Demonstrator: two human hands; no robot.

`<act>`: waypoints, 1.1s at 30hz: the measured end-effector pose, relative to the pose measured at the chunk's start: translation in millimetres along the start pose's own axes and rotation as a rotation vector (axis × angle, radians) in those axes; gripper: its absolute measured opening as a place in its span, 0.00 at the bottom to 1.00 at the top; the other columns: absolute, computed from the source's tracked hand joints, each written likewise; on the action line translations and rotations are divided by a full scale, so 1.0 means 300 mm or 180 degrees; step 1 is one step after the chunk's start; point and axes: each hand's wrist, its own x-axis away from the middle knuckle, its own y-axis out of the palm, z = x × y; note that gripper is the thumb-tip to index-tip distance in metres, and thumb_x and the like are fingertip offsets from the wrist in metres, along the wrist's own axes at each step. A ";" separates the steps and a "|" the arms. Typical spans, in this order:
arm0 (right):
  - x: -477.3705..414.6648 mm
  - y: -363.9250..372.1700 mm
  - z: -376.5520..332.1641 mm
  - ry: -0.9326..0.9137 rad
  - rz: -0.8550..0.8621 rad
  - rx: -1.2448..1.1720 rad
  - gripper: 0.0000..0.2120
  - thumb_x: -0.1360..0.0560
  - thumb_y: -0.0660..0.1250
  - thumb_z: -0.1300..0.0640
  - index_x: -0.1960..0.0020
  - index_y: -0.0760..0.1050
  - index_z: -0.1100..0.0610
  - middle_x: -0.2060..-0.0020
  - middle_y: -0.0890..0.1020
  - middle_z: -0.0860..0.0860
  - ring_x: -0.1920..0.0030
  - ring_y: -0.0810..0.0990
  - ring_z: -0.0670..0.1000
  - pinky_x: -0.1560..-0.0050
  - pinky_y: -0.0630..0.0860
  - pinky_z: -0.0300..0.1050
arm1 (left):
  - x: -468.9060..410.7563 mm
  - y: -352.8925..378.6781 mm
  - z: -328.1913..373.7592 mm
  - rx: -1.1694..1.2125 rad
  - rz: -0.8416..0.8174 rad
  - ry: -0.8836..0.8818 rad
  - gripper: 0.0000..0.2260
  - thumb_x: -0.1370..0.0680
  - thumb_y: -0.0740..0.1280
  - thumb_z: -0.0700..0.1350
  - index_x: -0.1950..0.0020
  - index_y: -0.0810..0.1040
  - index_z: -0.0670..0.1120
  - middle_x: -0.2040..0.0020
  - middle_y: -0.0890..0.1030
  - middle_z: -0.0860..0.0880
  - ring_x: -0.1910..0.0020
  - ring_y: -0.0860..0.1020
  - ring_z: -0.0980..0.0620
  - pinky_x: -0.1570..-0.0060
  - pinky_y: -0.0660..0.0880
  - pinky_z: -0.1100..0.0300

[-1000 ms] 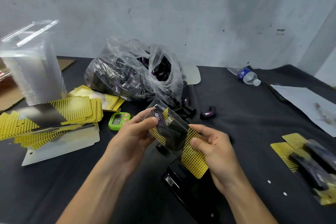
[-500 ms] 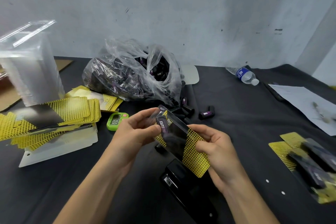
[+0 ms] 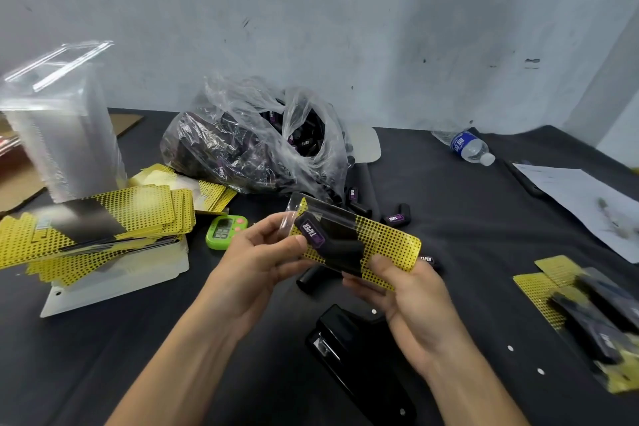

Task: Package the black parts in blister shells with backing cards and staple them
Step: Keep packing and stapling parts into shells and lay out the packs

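You work at a table (image 3: 466, 235) covered in black cloth, against a scuffed grey wall (image 3: 345, 28). Just beyond the stapler (image 3: 352, 353), your left hand (image 3: 262, 263) pinches the blister shell (image 3: 342, 218) near the black part (image 3: 325, 239). Your right hand (image 3: 411, 290) grips the backing card (image 3: 394, 245) at its lower end, so the pack bridges both grips.

The stapler (image 3: 349, 353) runs off the bottom edge, its right side behind the right hand (image 3: 415, 304) and forearm. The finished packs (image 3: 594, 318) are blurred and cut by the right edge. The stack of clear shells (image 3: 58, 135) is cropped at the left. A loose black part (image 3: 313, 278) lies half hidden behind the held pack (image 3: 387, 242). The timer (image 3: 226, 231) digits are unreadable.
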 end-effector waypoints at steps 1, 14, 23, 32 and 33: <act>-0.001 0.007 0.000 -0.0095 0.0083 0.0128 0.10 0.20 0.64 0.68 0.41 0.81 0.63 0.47 0.87 0.60 0.49 0.87 0.61 0.56 0.85 0.50 | 0.002 0.000 -0.002 -0.0076 0.0000 0.0011 0.17 0.33 0.76 0.32 0.45 0.84 0.41 0.50 0.87 0.44 0.54 0.86 0.47 0.57 0.83 0.57; -0.003 -0.030 -0.048 -0.0020 -0.0080 0.0176 0.14 0.19 0.61 0.71 0.43 0.83 0.60 0.46 0.87 0.61 0.49 0.87 0.62 0.57 0.85 0.54 | 0.004 -0.009 0.029 -0.0537 0.0165 -0.0332 0.10 0.25 0.69 0.42 0.59 0.89 0.48 0.63 0.84 0.48 0.67 0.82 0.56 0.66 0.79 0.64; -0.015 -0.023 -0.035 0.0088 0.0038 0.0157 0.11 0.18 0.61 0.69 0.41 0.81 0.64 0.47 0.87 0.62 0.51 0.88 0.62 0.60 0.85 0.51 | 0.007 -0.044 0.042 -0.0702 -0.0044 -0.0447 0.06 0.35 0.81 0.42 0.59 0.88 0.45 0.66 0.79 0.48 0.70 0.78 0.55 0.66 0.79 0.64; -0.013 -0.025 -0.047 0.0216 -0.0253 0.0111 0.18 0.16 0.57 0.66 0.47 0.86 0.59 0.46 0.86 0.64 0.50 0.87 0.64 0.58 0.85 0.55 | 0.013 -0.049 0.050 -0.1638 -0.0002 -0.0259 0.12 0.23 0.72 0.36 0.65 0.87 0.44 0.69 0.77 0.44 0.70 0.75 0.53 0.66 0.76 0.65; -0.012 -0.025 -0.045 0.0209 -0.0265 0.0080 0.17 0.16 0.57 0.66 0.46 0.86 0.59 0.45 0.86 0.64 0.50 0.87 0.64 0.58 0.85 0.56 | 0.014 -0.050 0.050 -0.1699 -0.0026 -0.0284 0.12 0.22 0.72 0.37 0.65 0.87 0.44 0.69 0.77 0.44 0.71 0.75 0.54 0.67 0.76 0.65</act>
